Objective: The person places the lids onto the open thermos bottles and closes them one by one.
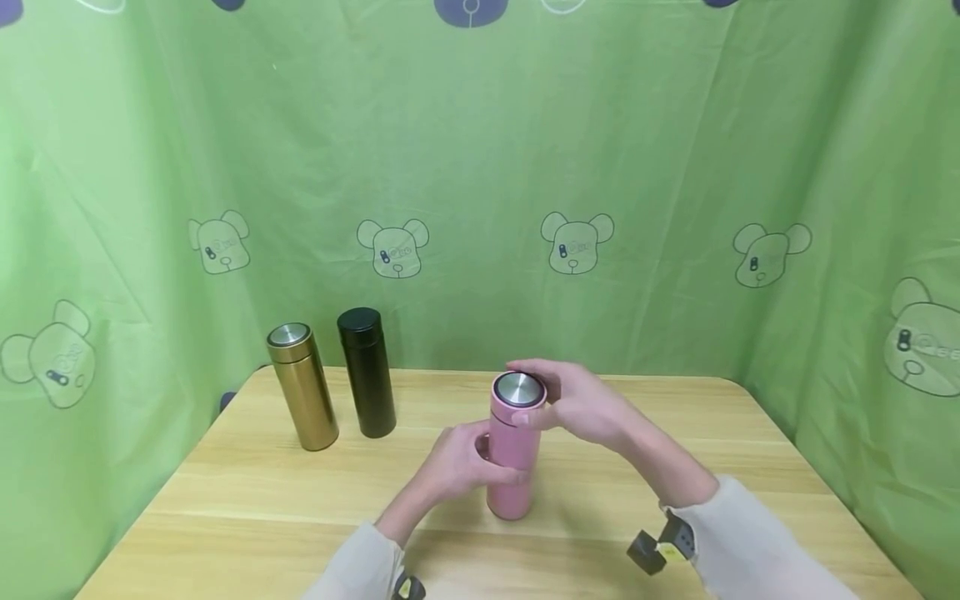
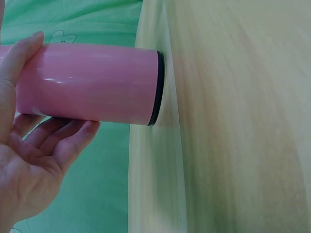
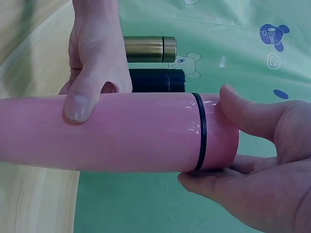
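Observation:
A pink thermos flask with a steel-topped lid is held roughly upright over the front middle of the table; whether its black-rimmed base touches the wood I cannot tell. My left hand grips the body from the left, thumb on the near side and fingers behind. At the top, my right hand holds the lid from the right, with thumb and fingers on opposite sides. In the right wrist view, a black ring marks the seam between lid and body, and no gap shows there.
A gold thermos flask and a black thermos flask stand upright on the wooden table, to the left of the hands. A green curtain with bear-head prints hangs behind the table and at both sides.

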The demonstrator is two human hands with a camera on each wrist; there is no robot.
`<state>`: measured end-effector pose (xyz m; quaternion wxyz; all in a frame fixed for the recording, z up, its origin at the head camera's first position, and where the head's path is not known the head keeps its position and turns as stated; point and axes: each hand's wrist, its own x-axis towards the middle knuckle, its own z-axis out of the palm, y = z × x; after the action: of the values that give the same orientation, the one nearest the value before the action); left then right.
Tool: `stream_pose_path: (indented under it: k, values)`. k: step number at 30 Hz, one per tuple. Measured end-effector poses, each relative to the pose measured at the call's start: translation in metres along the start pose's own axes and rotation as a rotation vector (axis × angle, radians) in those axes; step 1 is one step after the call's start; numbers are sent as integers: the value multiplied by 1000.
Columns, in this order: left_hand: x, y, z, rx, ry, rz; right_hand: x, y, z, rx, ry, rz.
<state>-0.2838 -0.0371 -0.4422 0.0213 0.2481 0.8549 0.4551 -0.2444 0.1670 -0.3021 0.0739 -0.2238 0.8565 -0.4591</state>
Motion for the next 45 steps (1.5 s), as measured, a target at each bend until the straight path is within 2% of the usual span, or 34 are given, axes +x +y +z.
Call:
stream_pose_path:
  k: [17, 27, 35, 45]
  values:
    - [-2, 3, 0, 31, 3, 4, 0, 0, 7, -53, 86, 9]
    - [-2, 3, -1, 20, 24, 31, 0, 2, 15, -98, 210, 43]
    - [-2, 3, 0, 28, 32, 23, 1, 5, 18, -107, 273, 58]
    - [-2, 2, 1, 50, 51, 43, 2, 4, 23, -151, 345, 86]
